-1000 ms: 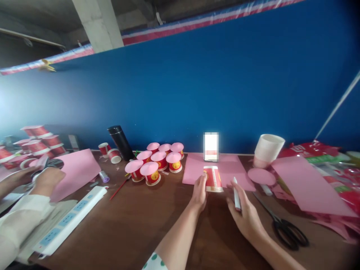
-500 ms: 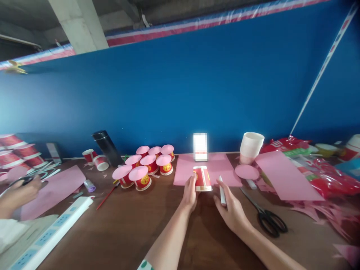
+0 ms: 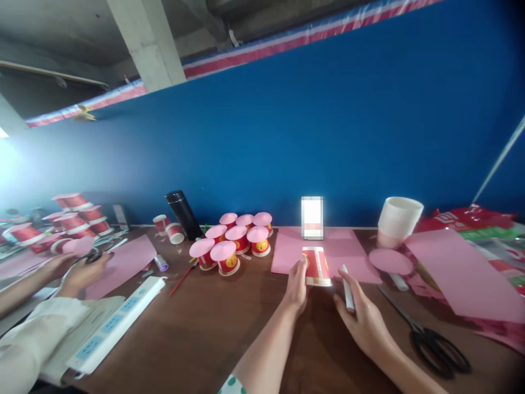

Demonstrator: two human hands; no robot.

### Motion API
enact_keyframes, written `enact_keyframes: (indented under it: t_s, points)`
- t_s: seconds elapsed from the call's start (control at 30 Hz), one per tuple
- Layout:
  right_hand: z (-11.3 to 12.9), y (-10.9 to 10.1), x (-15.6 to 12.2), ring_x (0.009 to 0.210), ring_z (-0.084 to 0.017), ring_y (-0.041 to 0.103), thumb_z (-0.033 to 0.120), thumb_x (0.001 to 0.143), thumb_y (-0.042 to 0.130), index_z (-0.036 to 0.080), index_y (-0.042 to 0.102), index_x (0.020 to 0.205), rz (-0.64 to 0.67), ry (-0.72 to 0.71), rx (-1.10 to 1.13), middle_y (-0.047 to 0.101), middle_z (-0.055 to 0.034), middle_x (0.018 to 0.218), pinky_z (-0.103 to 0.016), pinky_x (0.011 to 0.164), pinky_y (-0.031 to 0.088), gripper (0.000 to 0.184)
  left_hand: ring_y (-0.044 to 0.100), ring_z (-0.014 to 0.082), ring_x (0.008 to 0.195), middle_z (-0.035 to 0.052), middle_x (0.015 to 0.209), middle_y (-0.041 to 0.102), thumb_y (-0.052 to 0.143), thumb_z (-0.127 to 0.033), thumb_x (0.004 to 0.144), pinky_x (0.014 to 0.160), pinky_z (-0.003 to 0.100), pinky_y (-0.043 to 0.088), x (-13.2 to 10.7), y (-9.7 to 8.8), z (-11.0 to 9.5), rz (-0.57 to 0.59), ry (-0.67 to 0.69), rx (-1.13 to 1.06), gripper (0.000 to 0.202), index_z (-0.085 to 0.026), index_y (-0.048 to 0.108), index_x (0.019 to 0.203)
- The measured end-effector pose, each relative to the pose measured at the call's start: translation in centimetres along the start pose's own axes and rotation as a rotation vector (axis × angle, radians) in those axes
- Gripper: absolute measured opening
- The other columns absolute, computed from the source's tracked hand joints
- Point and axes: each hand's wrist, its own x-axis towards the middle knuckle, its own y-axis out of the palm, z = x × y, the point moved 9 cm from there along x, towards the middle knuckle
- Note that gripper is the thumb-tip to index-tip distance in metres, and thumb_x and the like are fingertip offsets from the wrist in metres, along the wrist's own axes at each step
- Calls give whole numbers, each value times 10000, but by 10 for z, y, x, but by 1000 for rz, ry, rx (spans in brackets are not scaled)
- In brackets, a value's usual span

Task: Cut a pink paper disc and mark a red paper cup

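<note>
My left hand (image 3: 298, 282) grips the left side of a red paper cup (image 3: 316, 266), which is upside down with its white rim near the table. In my right hand (image 3: 363, 306) is a slim white pen-like tube (image 3: 348, 290), its narrow end pointing up and away from me. The tube stays apart from the cup, a short way to its right. Behind both hands lies a pink paper sheet (image 3: 346, 249). Just right of my right hand rests a pink paper disc (image 3: 390, 262). Several upturned red cups topped with pink paper cones (image 3: 223, 250) stand together on the left.
Black-handled scissors (image 3: 438, 347) lie to the right, near pink paper (image 3: 463, 273) and stacked white cups (image 3: 400, 219). On the left are a black flask (image 3: 184, 213), a red pencil-like stick (image 3: 181, 280), a power strip (image 3: 118, 323) and a co-worker's hands (image 3: 84, 271) with scissors.
The view has turned left, so the table's things sit further right and more of the co-worker shows. My hands keep the same holds on the cup and the white tube.
</note>
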Motion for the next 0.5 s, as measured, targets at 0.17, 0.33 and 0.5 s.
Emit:
enact_keyframes:
  t_s: [0.17, 0.33, 0.5]
  points:
    - [1, -2, 1, 783, -260, 661, 266, 810, 458, 214, 315, 1302, -31, -22, -17, 609, -132, 1088, -374, 617, 549, 515, 551, 161, 687, 30, 720, 610, 566, -489, 714, 665, 283, 425, -1, 4, -2, 29, -13, 29, 360, -139, 615, 780]
    - [-2, 0, 0, 1004, -233, 591, 221, 813, 450, 175, 303, 1300, 26, 45, 11, 586, -112, 1141, -361, 821, 496, 511, 566, 177, 768, 31, 752, 632, 613, -446, 687, 677, 266, 430, 2, -5, -2, -32, 10, 89, 318, -138, 626, 769]
    - [-1, -2, 1, 1006, -221, 583, 169, 799, 462, 187, 318, 1292, 15, 66, 39, 586, -103, 1132, -367, 846, 479, 514, 581, 176, 822, 25, 829, 649, 654, -413, 651, 704, 256, 431, 7, -12, 8, -80, -55, 47, 330, -159, 627, 860]
